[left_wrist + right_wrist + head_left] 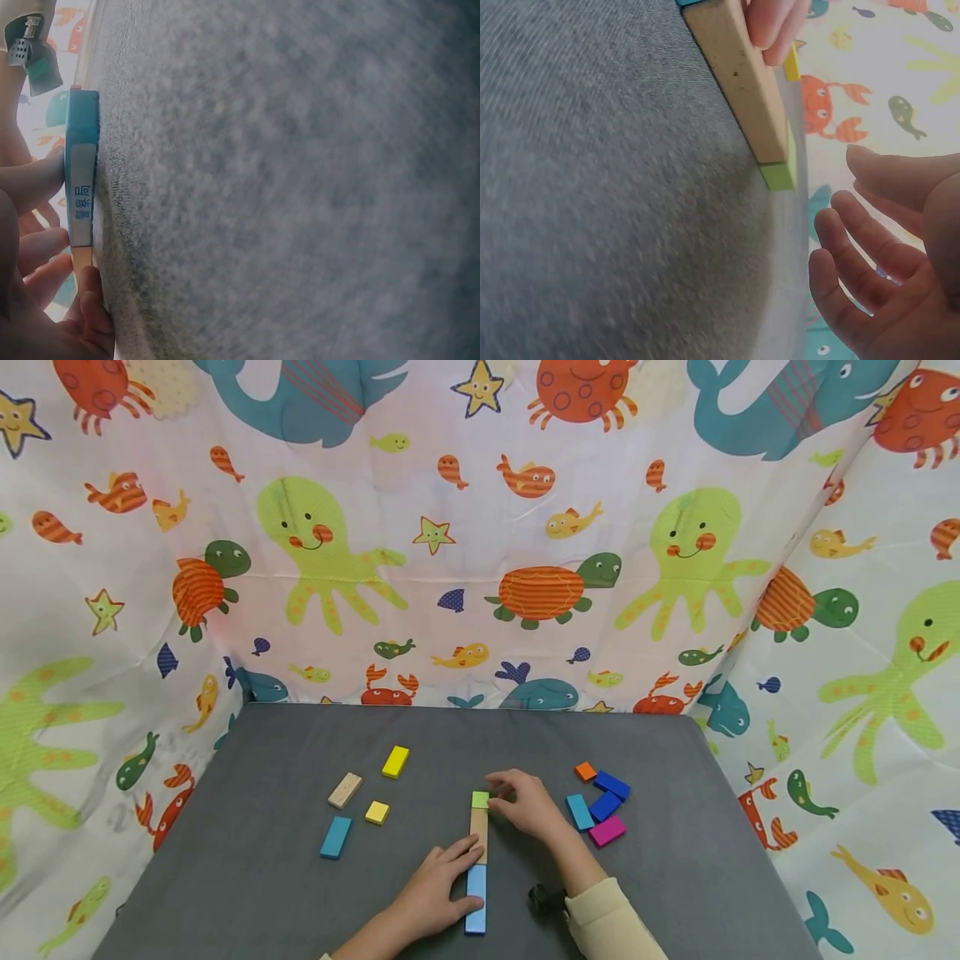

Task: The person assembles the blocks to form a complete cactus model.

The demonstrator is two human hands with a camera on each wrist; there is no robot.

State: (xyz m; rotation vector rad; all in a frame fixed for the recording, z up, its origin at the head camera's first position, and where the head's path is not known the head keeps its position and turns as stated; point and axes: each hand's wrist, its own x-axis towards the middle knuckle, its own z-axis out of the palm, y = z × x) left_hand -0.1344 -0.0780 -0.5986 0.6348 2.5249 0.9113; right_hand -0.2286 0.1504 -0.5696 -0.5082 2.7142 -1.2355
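Three blocks lie end to end in a row: a light blue block (476, 918) nearest, a plain wooden block (479, 821) in the middle, a small green block (480, 800) at the far end. My left hand (433, 889) rests on the row from the left, its fingers on the wooden block and its thumb on the light blue one. Lettering shows on the light blue block's side (82, 191) in the left wrist view. My right hand (525, 804) is beside the green block, fingers loosely bent and apart; the right wrist view shows nothing in it.
Left of the row lie a yellow block (395, 762), a small yellow block (377, 812), a wooden block (345, 791) and a teal block (336, 837). On the right are an orange block (585, 772), blue blocks (612, 785), a teal block (579, 812) and a magenta block (607, 832).
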